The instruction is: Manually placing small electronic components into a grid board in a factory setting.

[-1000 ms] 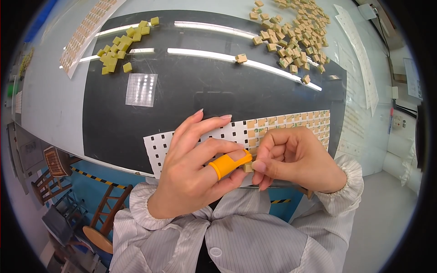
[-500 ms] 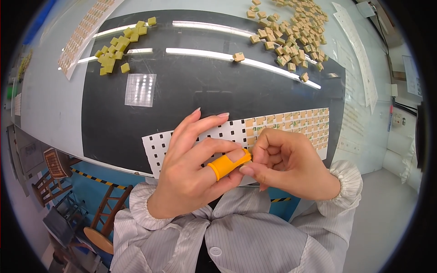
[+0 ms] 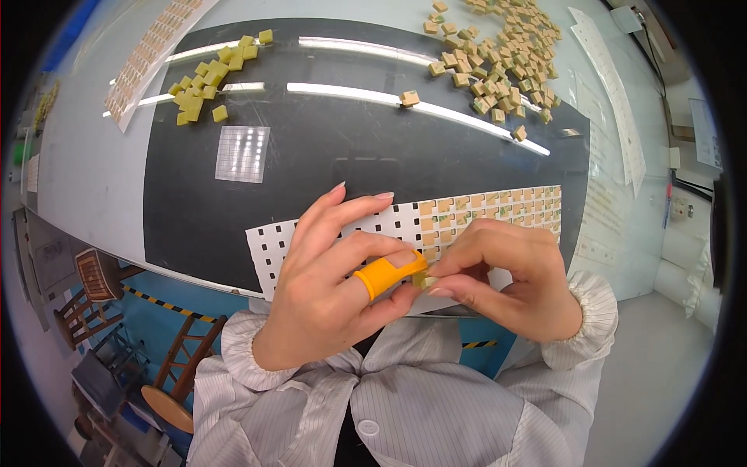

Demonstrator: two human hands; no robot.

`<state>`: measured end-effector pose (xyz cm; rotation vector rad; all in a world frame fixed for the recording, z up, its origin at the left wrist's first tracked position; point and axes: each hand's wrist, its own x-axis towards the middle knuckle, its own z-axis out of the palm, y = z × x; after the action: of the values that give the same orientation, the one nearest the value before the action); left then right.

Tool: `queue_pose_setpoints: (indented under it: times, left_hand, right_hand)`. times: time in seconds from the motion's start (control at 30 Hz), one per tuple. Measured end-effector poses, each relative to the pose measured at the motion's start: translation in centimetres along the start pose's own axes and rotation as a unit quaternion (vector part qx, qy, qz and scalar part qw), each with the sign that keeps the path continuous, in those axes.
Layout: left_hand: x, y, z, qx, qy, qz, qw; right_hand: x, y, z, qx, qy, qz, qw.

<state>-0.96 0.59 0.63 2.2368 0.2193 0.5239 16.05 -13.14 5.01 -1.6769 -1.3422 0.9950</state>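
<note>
My left hand (image 3: 320,289) wears an orange plastic finger sleeve (image 3: 381,278) on one finger. Its tip and my left thumb pinch a small yellow-green foam block (image 3: 423,281), mostly covered by fingers. From the other side, my right hand (image 3: 510,282) has thumb and forefinger closed at that same block. Below both hands lies a white perforated sheet (image 3: 268,243). Dark square holes show on its left part, while rows of tan backed pieces (image 3: 498,204) cover its right part. Two fingers of my left hand stretch out over the sheet.
On the black mat (image 3: 327,148) lie yellow-green blocks (image 3: 194,87) at far left and a clear gridded square (image 3: 242,154). Tan-topped blocks (image 3: 498,74) are heaped at far right; one block (image 3: 409,99) sits apart. Long sheets (image 3: 144,70) rest along both sides.
My right hand's fingertips have shifted slightly and its thumb is straighter. The yellow-green block now shows between the fingertips of both hands.
</note>
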Motion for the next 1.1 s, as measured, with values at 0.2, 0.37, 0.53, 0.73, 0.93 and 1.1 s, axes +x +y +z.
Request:
queue_pose_setpoints:
  times: [0.2, 0.37, 0.53, 0.73, 0.93, 1.1]
  left_hand:
    - [0.1, 0.0, 0.1, -0.007, 0.004, 0.001, 1.0]
    - [0.1, 0.1, 0.1, -0.003, 0.008, 0.005, 1.0]
    - [0.0, 0.0, 0.0, -0.007, 0.007, 0.003, 1.0]
    - [0.0, -0.1, 0.0, -0.008, 0.01, 0.002, 1.0]
    - [0.1, -0.1, -0.1, -0.009, 0.009, 0.007, 1.0]
    - [0.1, -0.1, -0.1, -0.009, 0.009, 0.008, 1.0]
  right_hand:
    - [0.3, -0.4, 0.2, 0.111, -0.033, 0.186, 0.976]
    - [0.3, -0.5, 0.5, 0.158, -0.011, 0.231, 0.96]
    - [-0.6, -0.7, 1.3, -0.071, 0.122, 0.073, 0.987]
    - [-2.3, 0.7, 3.8, -0.217, 0.189, -0.037, 0.957]
    - [-2.7, 0.8, 4.8, -0.263, 0.211, -0.047, 0.94]
    - [-2.8, 0.8, 4.9, -0.249, 0.228, -0.032, 0.941]
